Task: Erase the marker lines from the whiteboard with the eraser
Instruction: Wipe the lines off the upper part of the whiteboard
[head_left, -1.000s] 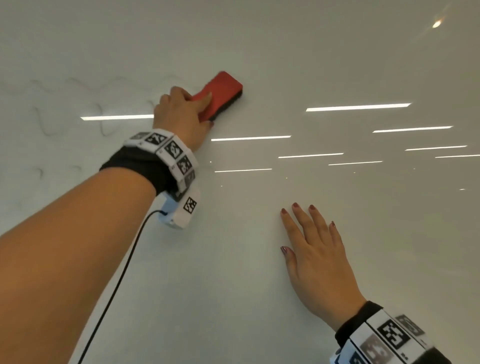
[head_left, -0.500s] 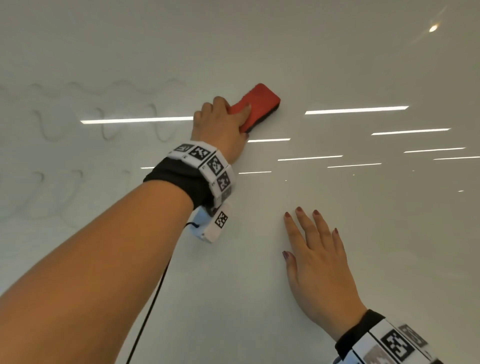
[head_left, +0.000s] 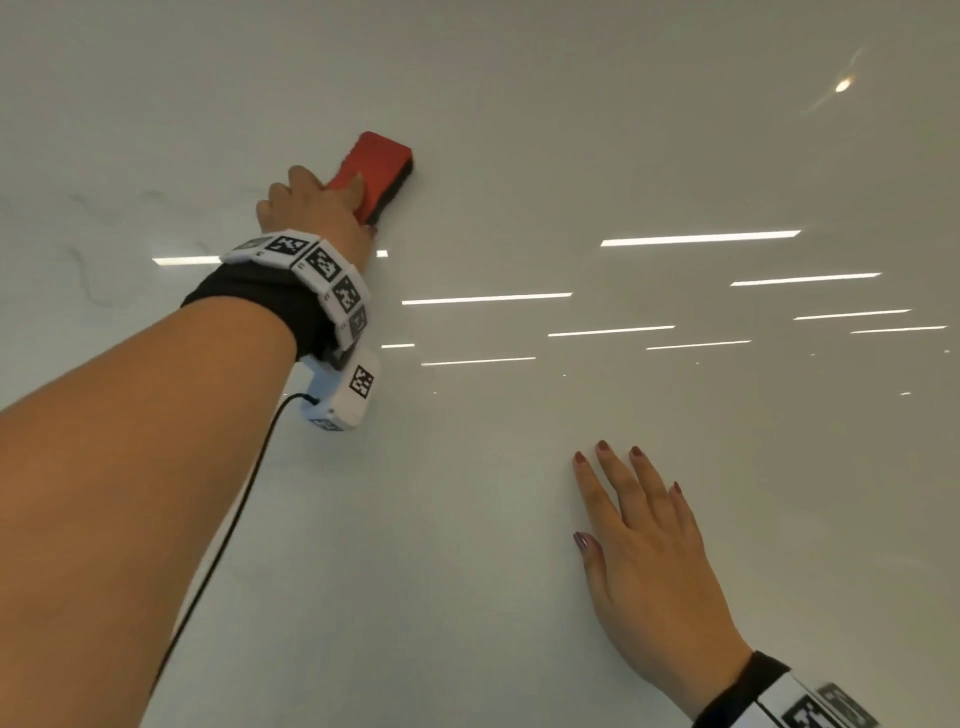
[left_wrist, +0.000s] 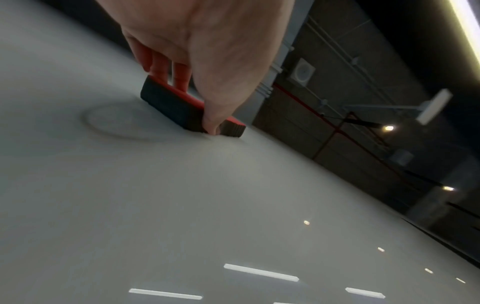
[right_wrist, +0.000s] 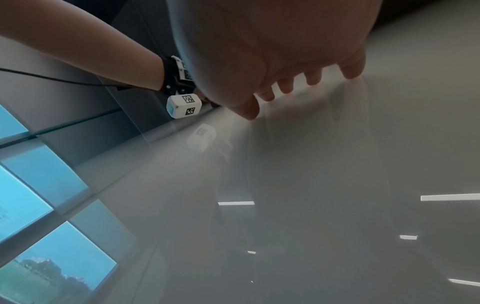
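Against the glossy white whiteboard (head_left: 519, 519), toward its far left part in the head view, the person's left hand (head_left: 311, 208) holds a rectangular eraser with a red plastic back and a dark felt pad (head_left: 376, 174). Its fingers are curled over the red back and the thumb is pressed on the eraser's long side, so the hand is clamped on it. From the left wrist camera the eraser (left_wrist: 182, 107) lies with its dark pad flat on the board, the thumb tip down beside it at the board's surface and three fingers (left_wrist: 182, 76) showing behind the red back. A faint grey looped smear (left_wrist: 111, 125) marks the board just left of the eraser in that view.

Faint grey wavy marker lines (head_left: 85, 275) remain at the left edge of the head view, well apart from the eraser and to the left of the left wrist. A band of white blocks with black-and-white square markers (head_left: 311, 265) wraps the left wrist over a black cuff, and a white cube-shaped camera unit (head_left: 343, 395) with a black cable hangs under it.

Nearer and to the right, the right hand (head_left: 644, 566) lies flat on the board, fingers straight and slightly spread, holding nothing. The right wrist view shows its fingertips (right_wrist: 249, 111) touching the surface. Long bright ceiling-light reflections (head_left: 698, 238) streak the board between and to the right of the hands.
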